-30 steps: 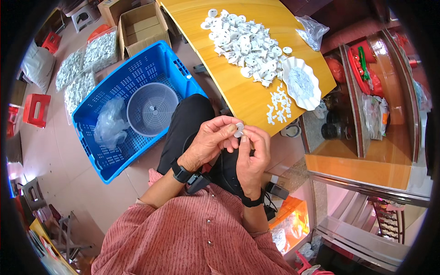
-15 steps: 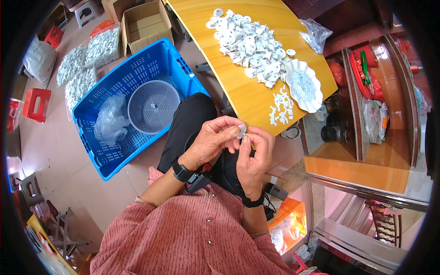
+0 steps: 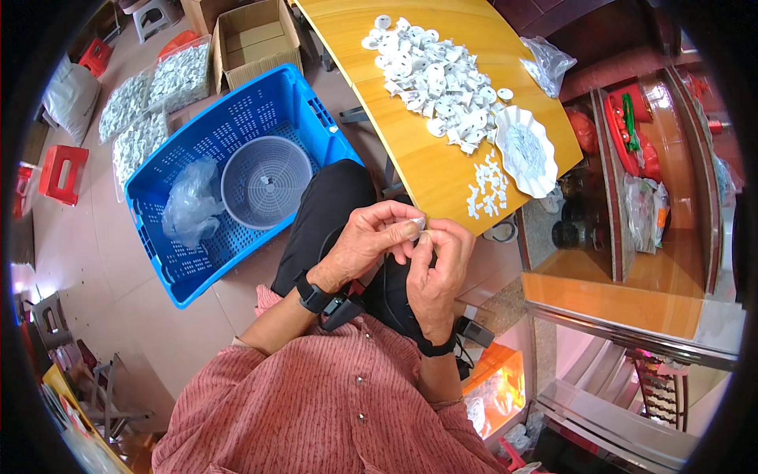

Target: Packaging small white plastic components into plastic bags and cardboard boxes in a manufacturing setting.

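Both hands meet above my lap, close to the near edge of the yellow table (image 3: 426,170). My left hand (image 3: 371,241) is closed, pinching a small white plastic part (image 3: 416,225) between thumb and fingers. From the other side my right hand (image 3: 439,261) pinches at the same part; the fingers hide most of it. Just beyond the hands lie several tiny white pieces (image 3: 487,187). Behind them spreads a heap of white round plastic parts (image 3: 434,79). A scalloped white dish (image 3: 545,183) holds more small pale pieces.
On the floor to my left stands a blue crate (image 3: 170,276) with a grey round basket (image 3: 237,213) and a clear plastic bag (image 3: 192,205) inside. Beyond it are an open cardboard box (image 3: 257,39) and trays of white parts (image 3: 180,73). Wooden shelves (image 3: 655,261) stand at right.
The hands keep their place while the white part has turned slightly and is more covered by the fingers. The view has shifted a little.
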Demonstrator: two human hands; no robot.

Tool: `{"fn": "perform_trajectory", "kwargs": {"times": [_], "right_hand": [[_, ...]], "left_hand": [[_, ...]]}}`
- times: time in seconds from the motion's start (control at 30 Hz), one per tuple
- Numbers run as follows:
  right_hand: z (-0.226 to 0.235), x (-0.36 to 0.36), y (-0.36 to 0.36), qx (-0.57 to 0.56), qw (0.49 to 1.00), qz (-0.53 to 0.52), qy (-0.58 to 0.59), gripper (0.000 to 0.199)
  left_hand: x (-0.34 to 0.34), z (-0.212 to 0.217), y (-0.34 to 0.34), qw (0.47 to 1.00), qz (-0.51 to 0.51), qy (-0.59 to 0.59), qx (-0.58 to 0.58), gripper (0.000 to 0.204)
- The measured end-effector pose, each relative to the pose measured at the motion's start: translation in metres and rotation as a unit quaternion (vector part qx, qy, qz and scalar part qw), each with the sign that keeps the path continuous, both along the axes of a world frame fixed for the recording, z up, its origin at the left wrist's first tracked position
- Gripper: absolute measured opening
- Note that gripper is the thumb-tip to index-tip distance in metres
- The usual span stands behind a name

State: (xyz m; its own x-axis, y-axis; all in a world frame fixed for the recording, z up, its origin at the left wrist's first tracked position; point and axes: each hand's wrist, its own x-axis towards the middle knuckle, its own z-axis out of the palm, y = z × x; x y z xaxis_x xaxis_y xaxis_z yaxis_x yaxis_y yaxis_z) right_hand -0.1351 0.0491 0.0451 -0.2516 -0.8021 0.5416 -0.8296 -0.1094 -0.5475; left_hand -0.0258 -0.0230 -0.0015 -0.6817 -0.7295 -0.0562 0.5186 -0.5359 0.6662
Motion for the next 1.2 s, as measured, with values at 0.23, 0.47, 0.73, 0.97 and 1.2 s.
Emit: {"fn": "perform_trajectory", "kwargs": {"times": [0.23,0.47,0.73,0.97,1.2], "right_hand": [[-0.0033,0.0024,-0.0012,0.002,1.0,0.014,0.0,0.012],[-0.0054,0.0035,-0.0002,0.004,0.999,0.005,-0.044,0.011],[-0.0057,0.0066,-0.0003,-0.002,1.0,0.002,-0.029,0.013],[-0.0064,0.0071,0.0001,-0.003,1.0,-0.003,-0.02,0.013],[-0.0065,0.008,-0.0001,-0.009,0.999,0.006,-0.032,0.013]], "left_hand": [[0.0012,-0.0019,-0.0003,1.0,0.002,-0.008,0.001,0.024],[0.0004,-0.0023,0.0008,0.999,-0.002,0.031,0.03,0.024],[0.0007,-0.0029,0.001,0.999,0.007,0.027,0.019,0.025],[-0.0001,-0.0041,0.0029,1.0,0.016,0.001,-0.011,0.026],[0.0011,-0.0016,0.0042,1.0,0.018,0.012,0.006,0.024]]}}
